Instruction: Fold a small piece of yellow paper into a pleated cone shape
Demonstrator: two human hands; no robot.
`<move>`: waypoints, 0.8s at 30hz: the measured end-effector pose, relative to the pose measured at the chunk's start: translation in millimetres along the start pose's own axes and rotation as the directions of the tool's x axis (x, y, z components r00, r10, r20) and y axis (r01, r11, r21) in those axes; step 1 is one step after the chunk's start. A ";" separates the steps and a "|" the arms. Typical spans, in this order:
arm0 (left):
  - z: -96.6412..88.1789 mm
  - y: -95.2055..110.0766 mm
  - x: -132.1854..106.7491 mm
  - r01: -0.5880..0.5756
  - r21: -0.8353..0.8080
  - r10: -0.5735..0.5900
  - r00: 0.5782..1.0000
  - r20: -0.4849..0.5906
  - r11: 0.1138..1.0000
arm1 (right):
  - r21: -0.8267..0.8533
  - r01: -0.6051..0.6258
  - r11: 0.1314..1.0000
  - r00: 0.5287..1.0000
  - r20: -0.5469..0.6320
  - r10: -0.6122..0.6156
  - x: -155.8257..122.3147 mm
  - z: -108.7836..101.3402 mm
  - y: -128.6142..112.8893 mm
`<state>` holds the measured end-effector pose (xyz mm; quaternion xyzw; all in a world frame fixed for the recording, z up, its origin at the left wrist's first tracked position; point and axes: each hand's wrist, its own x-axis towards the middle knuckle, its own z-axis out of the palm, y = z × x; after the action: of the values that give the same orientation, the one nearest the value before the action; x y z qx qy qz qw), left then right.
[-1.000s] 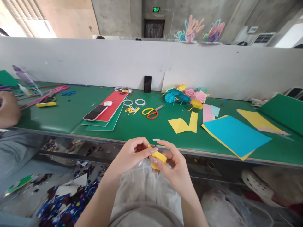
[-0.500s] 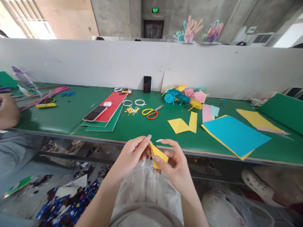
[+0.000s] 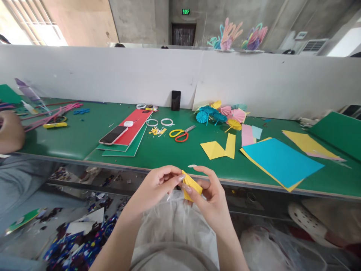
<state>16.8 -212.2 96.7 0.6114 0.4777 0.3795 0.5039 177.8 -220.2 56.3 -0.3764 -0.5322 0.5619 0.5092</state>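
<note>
A small folded piece of yellow paper (image 3: 193, 187) is held between my two hands, in front of the table edge and above my lap. My right hand (image 3: 210, 188) pinches its lower part between thumb and fingers, with the index finger raised. At the paper's upper left edge, the thumb and fingers of my left hand (image 3: 162, 184) are closed on it. On the table beyond lie yellow paper pieces (image 3: 216, 149) and scissors (image 3: 182, 134) with one yellow and one red handle.
Blue and yellow sheets (image 3: 283, 162) lie at the right. Small paper umbrellas (image 3: 220, 114) are heaped by the white partition (image 3: 126, 75). A phone (image 3: 114, 135) rests on red and green boards (image 3: 137, 130). Another person's arm (image 3: 11, 131) reaches in from the left.
My left thumb and fingers have moved slightly right and down along the paper's upper edge. My right hand keeps its pinch almost unchanged.
</note>
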 end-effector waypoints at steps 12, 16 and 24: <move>-1.7 -0.5 -1.0 -0.017 0.037 0.018 1.000 -0.013 0.999 | 0.023 -0.001 1.000 1.000 0.001 0.001 -0.6 -0.2 0.5; -1.1 -2.6 -0.9 -0.025 0.010 0.025 1.000 0.004 1.000 | 0.012 0.006 1.000 1.000 0.003 -0.006 -0.5 0.5 -0.9; 3.7 -3.5 -0.7 -0.022 0.012 0.023 0.999 -0.040 1.000 | 0.035 -0.004 0.999 0.999 -0.042 0.006 -1.0 5.8 -4.0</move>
<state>19.4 -213.7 92.6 0.6120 0.4830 0.3944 0.4864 173.0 -222.8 61.1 -0.3806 -0.5103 0.5644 0.5255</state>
